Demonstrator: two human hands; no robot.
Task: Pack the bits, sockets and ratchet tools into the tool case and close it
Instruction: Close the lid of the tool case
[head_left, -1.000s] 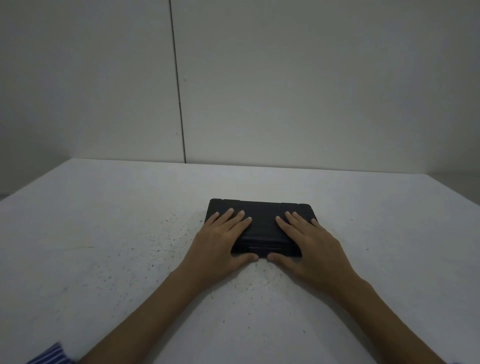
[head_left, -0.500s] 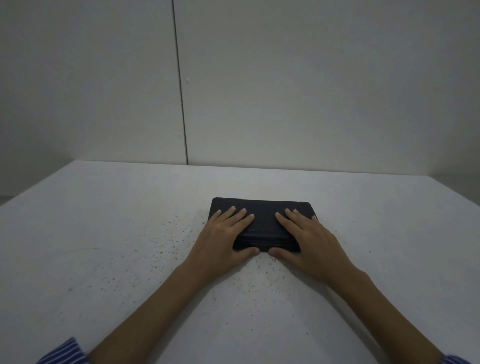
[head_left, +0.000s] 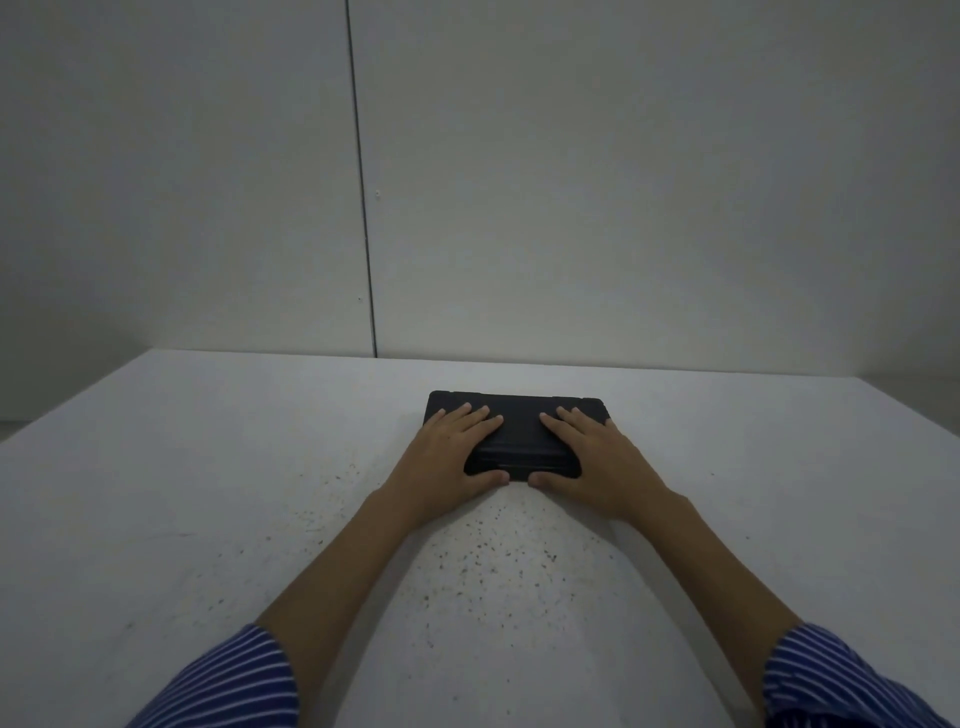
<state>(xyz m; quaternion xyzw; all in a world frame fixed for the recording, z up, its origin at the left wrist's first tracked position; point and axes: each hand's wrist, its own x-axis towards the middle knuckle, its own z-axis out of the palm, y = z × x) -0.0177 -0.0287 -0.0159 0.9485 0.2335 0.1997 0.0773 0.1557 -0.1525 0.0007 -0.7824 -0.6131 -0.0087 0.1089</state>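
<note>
The white table (head_left: 208, 493) spreads wide to the left, its left edge running off toward the near corner, with dark specks (head_left: 483, 551) scattered on the near middle. The black tool case (head_left: 519, 426) lies shut and flat at mid-table, well short of the far edge and the wall (head_left: 623, 182) behind it. The left hand (head_left: 447, 457) rests flat on the case's left half — fingers straight and spread, thumb along the near edge. The right hand (head_left: 597, 457) mirrors it on the right half, thumb tips nearly meeting. Striped sleeves (head_left: 234, 680) show at the near corners. Bare tabletop continues to the right.
</note>
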